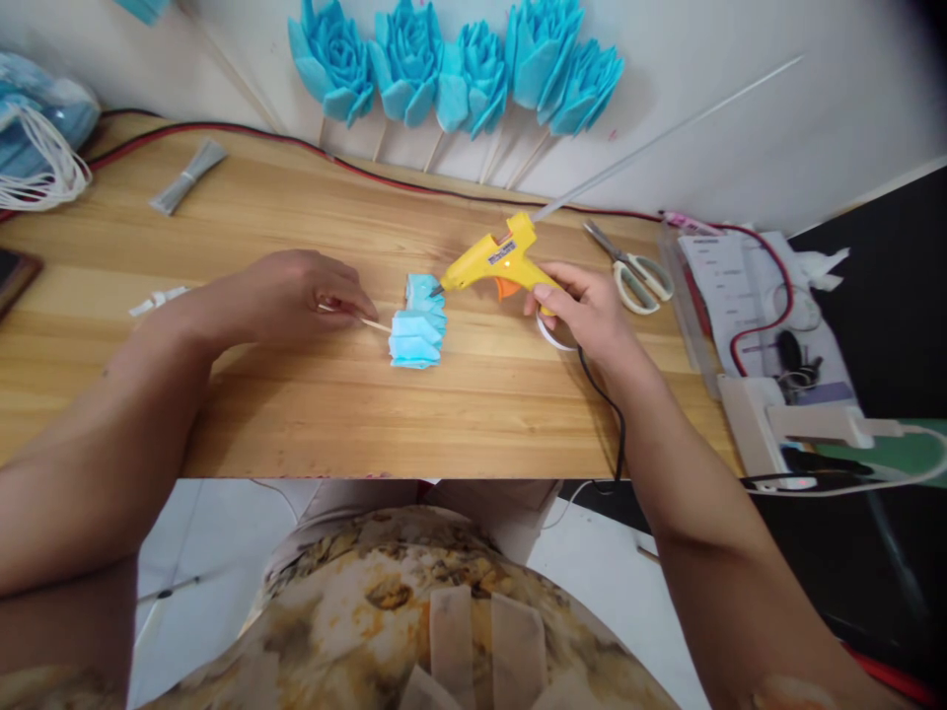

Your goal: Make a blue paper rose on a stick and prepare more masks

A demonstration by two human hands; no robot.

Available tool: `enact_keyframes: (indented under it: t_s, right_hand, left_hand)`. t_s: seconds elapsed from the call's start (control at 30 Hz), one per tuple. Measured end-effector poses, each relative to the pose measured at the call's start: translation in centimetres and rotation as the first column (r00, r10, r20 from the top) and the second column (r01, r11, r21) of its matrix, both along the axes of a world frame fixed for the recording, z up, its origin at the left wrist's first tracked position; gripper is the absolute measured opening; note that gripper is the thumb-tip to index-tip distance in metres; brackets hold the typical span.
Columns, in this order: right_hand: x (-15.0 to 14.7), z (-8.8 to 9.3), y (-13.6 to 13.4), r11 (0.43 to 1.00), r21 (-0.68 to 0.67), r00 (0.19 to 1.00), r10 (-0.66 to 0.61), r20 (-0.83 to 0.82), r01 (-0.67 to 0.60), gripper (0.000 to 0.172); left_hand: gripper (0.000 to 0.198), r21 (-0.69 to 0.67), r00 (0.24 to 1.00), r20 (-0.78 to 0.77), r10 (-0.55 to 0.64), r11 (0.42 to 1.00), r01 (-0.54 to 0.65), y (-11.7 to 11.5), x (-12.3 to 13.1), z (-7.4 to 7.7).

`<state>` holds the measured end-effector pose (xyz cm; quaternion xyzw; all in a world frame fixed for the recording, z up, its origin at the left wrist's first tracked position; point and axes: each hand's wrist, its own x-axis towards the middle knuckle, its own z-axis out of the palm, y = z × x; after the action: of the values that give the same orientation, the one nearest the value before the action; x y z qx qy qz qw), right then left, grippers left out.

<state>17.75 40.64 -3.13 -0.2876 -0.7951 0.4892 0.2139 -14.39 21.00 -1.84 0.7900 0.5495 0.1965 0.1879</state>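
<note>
My left hand (326, 291) pinches a thin wooden stick (376, 324) on the left. At the stick's far end is a partly formed flower of folded light-blue material (418, 335), low over the wooden table (311, 414). My right hand (581, 306) is closed around the handle of a yellow glue gun (488, 258), fingers near its orange trigger. The gun's nozzle points left and meets the upper part of the blue flower; whether glue is coming out is too small to tell. A long clear glue stick (666, 138) sticks out of the gun's back.
Several finished blue flowers (406, 59) on sticks lean against the wall. Scissors (628, 271) lie right of the gun. A power strip (755, 424) and papers (740, 286) are at the right edge. A bundle of grey ties (187, 177) and white cord (44, 163) lie left.
</note>
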Motion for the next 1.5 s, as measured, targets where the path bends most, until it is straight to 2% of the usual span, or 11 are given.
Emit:
enact_keyframes:
  t_s: [0.23,0.4,0.6,0.87,1.03,1.23,1.5]
  right_hand:
    - [0.0,0.1,0.0,1.000,0.014,1.000,0.010,0.016,-0.011,0.042]
    - [0.0,-0.4,0.2,1.000,0.002,1.000,0.011,-0.012,-0.011,0.038]
    - [-0.1,-0.2,0.1,0.994,-0.106,0.995,-0.019,-0.095,0.009,0.031]
    - [-0.3,0.6,-0.4,0.969,-0.245,0.969,-0.094,-0.230,0.036,0.032]
    - [-0.2,0.3,-0.2,0.978,-0.205,0.978,-0.064,-0.199,0.022,0.033]
    - [0.1,-0.3,-0.1,0.998,-0.061,0.999,0.030,-0.039,-0.032,0.038]
    - [0.1,-0.1,-0.1,0.999,-0.040,0.999,0.033,-0.007,-0.033,0.038]
  left_hand:
    - [0.034,-0.006,1.000,-0.017,0.010,1.000,-0.010,0.0,-0.2,-0.2]
    - [0.034,0.017,1.000,-0.013,-0.010,1.000,0.010,0.0,-0.2,-0.4]
    - [0.033,0.013,1.000,-0.009,-0.001,1.000,0.001,-0.1,-0.2,-0.2]
    - [0.035,0.016,1.000,-0.014,-0.008,1.000,0.008,0.0,-0.1,-0.4]
    - [0.035,0.039,1.000,-0.011,-0.029,0.999,0.030,0.0,-0.3,-0.6]
    - [0.034,0.044,0.999,0.001,-0.051,0.998,0.051,0.0,-0.3,-0.4]
    - [0.034,0.072,0.999,-0.014,-0.035,0.997,0.036,0.1,-0.3,-0.8]
